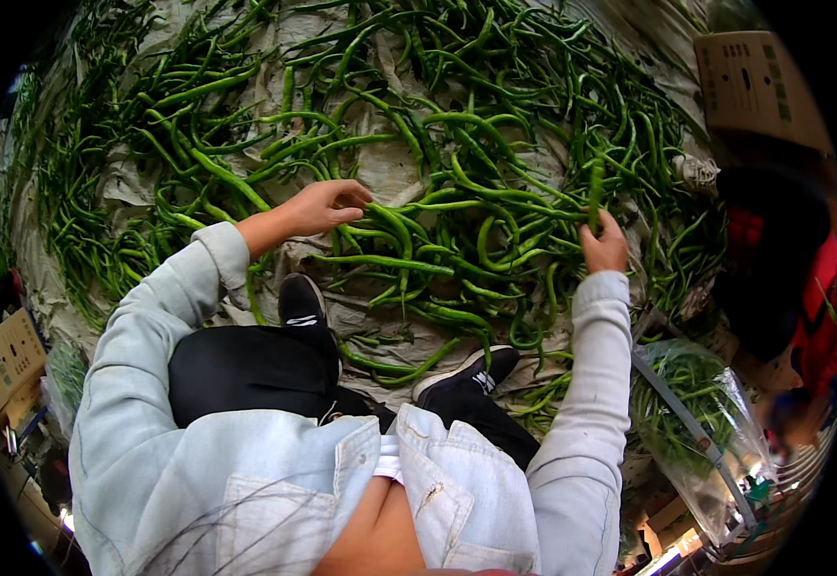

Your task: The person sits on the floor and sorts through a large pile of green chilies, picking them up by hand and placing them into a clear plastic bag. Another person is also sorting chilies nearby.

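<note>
Long green chili peppers (pixel 390 265) lie in a loose heap on a pale cloth sheet (pixel 390 167) before me. My left hand (pixel 328 207) hovers at the heap's left side, thumb and fingers curved, the tip of a pepper close to its thumb; whether it touches that pepper I cannot tell. On the heap's right side my right hand (pixel 603 241) pinches a green pepper (pixel 596 183) between thumb and fingers. This pepper stands upright from the grip and looks slightly blurred.
More peppers spread left, right and far across the sheet. My black shoes (pixel 302 301) rest at its near part. A clear plastic bag of peppers (pixel 699 396) sits in a metal frame at right. Cardboard boxes (pixel 764 90) stand at both sides. Another person's dark-clad leg (pixel 771 216) is at right.
</note>
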`<move>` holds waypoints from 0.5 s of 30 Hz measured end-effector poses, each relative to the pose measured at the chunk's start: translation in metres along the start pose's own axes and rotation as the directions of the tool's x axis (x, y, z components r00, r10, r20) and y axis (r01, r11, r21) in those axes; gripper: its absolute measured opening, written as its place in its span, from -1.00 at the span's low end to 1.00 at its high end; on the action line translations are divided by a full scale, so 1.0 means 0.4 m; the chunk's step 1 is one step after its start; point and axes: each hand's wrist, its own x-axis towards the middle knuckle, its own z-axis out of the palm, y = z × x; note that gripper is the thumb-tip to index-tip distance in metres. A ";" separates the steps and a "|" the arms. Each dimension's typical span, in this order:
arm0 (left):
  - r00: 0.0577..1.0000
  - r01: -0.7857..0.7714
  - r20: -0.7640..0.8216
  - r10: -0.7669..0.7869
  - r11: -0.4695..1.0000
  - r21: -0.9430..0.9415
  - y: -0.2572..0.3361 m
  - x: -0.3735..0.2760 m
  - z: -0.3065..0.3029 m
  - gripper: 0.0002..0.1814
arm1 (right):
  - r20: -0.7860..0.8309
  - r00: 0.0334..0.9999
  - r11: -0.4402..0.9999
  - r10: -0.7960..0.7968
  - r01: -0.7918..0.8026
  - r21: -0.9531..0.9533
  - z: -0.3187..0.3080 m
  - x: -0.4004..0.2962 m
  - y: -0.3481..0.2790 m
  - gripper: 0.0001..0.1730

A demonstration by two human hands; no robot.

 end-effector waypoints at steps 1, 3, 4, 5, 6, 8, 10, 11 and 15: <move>1.000 0.004 0.000 -0.004 1.000 -0.015 -0.004 0.003 -0.001 -0.65 | 0.009 1.000 0.990 0.023 -0.024 0.140 -0.031 -0.001 0.016 -0.71; 1.000 0.021 -0.006 -0.021 1.000 -0.022 -0.007 0.006 -0.002 -0.65 | -0.038 0.998 0.934 0.046 -0.030 0.357 -0.108 0.014 0.043 -0.73; 0.999 0.030 -0.012 -0.030 0.999 -0.021 -0.006 0.009 -0.006 -0.65 | -0.070 0.992 0.907 0.108 -0.069 0.416 -0.147 0.025 0.032 -0.73; 0.999 0.023 -0.023 -0.024 0.999 -0.047 -0.006 0.015 -0.006 -0.65 | -0.098 0.981 0.873 0.170 -0.104 0.476 -0.187 0.037 0.020 -0.73; 0.999 0.021 -0.030 -0.023 0.997 -0.072 -0.009 0.018 -0.001 -0.65 | -0.094 0.972 0.804 0.215 -0.122 0.582 -0.215 0.039 0.019 -0.70; 0.999 0.022 -0.028 -0.026 0.993 -0.116 -0.017 0.027 0.003 -0.65 | -0.071 0.965 0.769 0.252 -0.155 0.620 -0.239 0.043 0.037 -0.71; 1.000 0.008 -0.010 -0.009 0.997 -0.080 -0.017 0.034 0.006 -0.65 | -0.064 0.951 0.714 0.303 -0.183 0.676 -0.252 0.041 0.052 -0.71; 1.000 0.001 -0.002 -0.001 0.998 -0.062 -0.017 0.037 0.007 -0.65 | -0.055 0.940 0.656 0.336 -0.192 0.730 -0.249 0.035 0.081 -0.71; 0.999 0.046 -0.001 -0.047 0.986 -0.162 -0.031 0.052 0.017 -0.66 | 0.104 0.795 0.537 0.598 -0.493 0.684 -0.180 0.042 0.296 -0.62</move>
